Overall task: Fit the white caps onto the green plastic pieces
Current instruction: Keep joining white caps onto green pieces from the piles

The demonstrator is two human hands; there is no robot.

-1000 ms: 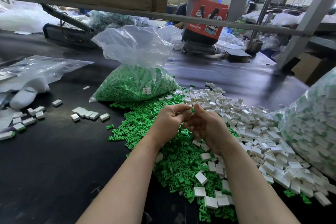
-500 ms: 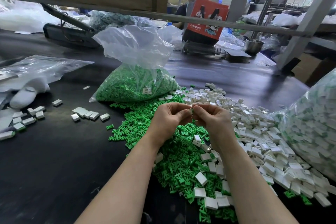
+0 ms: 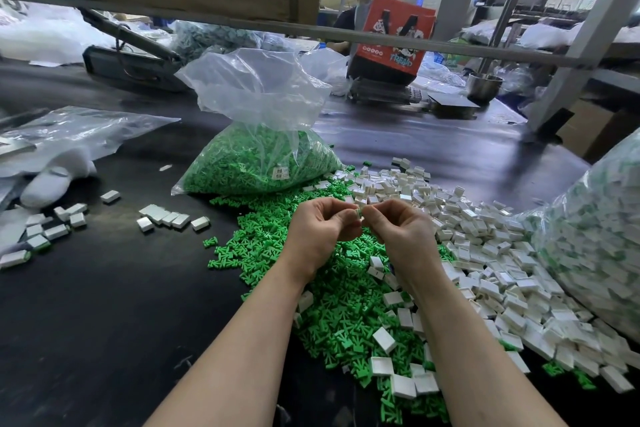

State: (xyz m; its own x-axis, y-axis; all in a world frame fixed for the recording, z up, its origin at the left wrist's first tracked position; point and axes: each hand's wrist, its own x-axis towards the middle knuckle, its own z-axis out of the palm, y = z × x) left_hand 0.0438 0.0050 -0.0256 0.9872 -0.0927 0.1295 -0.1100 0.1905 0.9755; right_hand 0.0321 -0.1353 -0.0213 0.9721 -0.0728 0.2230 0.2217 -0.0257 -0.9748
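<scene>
Risk: skewed cap fit, dropped parts.
Left hand (image 3: 317, 232) and right hand (image 3: 403, 236) pinching small white-and-green plastic piece (image 3: 359, 214) above loose green pile (image 3: 277, 246); misalignment likely cause.

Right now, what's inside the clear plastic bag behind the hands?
The clear plastic bag holds a heap of small green plastic pieces, with a white label showing. Anything deeper in the heap is hidden.

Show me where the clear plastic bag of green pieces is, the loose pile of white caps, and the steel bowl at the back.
Clear plastic bag of green pieces (image 3: 252, 163), head view: its filled lower part.
Loose pile of white rectangular caps (image 3: 485, 253), head view: middle of the heap.
Round steel bowl (image 3: 485, 85), head view: its outer wall.
</scene>
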